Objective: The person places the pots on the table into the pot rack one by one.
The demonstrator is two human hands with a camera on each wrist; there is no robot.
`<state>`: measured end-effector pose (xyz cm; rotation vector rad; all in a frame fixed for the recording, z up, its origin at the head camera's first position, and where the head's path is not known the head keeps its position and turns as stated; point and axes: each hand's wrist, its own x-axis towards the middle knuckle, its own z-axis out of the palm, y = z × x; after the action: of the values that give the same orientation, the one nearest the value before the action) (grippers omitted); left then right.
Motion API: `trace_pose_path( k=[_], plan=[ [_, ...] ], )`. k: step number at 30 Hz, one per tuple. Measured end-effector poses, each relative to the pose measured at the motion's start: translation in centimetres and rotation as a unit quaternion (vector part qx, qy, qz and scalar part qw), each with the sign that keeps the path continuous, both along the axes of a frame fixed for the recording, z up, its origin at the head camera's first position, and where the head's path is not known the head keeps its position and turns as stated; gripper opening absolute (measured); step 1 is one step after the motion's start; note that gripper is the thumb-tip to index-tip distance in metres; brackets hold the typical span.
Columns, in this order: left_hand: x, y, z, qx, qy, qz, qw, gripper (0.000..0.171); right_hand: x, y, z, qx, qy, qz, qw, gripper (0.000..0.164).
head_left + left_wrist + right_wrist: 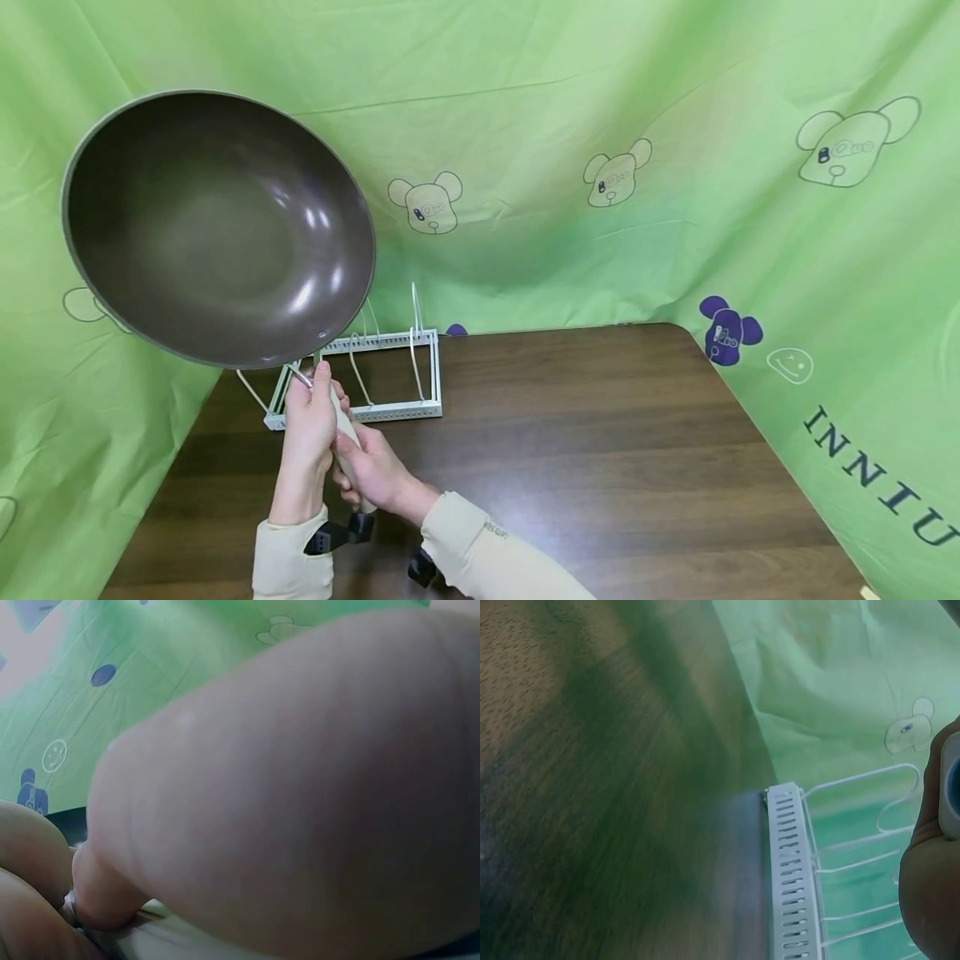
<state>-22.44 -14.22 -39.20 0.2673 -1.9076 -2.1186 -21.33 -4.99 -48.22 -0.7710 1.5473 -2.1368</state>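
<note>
Green cloth printed with bear figures backs and flanks a dark wood table (585, 433); we list what stands on and over it.

Item one, the grip: our left hand (307, 425) is wrapped round the upper part of a pale handle (347, 433), fingers curled tight, thumb up near the metal neck. Our right hand (378, 475) clasps the same handle just below, fingers likewise closed round it. Neither hand has any slack; both hold the one thing. The left wrist view is filled by skin and adds nothing; the right wrist view shows only the edge of that hand.

Item two, held: a dark wok (217, 229), raised above the grip and tilted so its bowl faces us, clear of the table.

Item three, just beyond the grip: a white wire rack (390, 375), with upright hoops on a slotted base, standing on the table under the wok's lower rim.

Step in hand, by our judgement: the wok is being carried toward the rack. The next move would call for turning the wok on edge and lowering it between two hoops without knocking the light rack aside.
</note>
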Motion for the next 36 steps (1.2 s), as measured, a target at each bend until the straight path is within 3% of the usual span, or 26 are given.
trace_pose_path(
  k=[13, 24, 30, 36],
  plan=[
    [0.3, -0.6, 0.6, -0.035, 0.006, 0.020, 0.9992, 0.020, -0.1, -0.9, 0.3, -0.031, -0.016, 0.028, 0.999, 0.048],
    [0.5, -1.1, 0.5, -0.098, -0.003, 0.050, 0.9939, 0.021, -0.1, -1.8, 0.5, -0.018, -0.067, 0.038, 0.997, 0.048],
    [0.9, -1.7, 0.3, -0.162, -0.016, 0.070, 0.9843, 0.029, -0.1, -2.4, 0.2, -0.026, -0.080, 0.048, 0.995, 0.050],
    [1.2, -2.4, 0.0, -0.236, -0.035, 0.090, 0.9669, 0.038, 0.0, -2.8, 0.1, -0.025, -0.094, 0.064, 0.993, 0.052]
  ],
)
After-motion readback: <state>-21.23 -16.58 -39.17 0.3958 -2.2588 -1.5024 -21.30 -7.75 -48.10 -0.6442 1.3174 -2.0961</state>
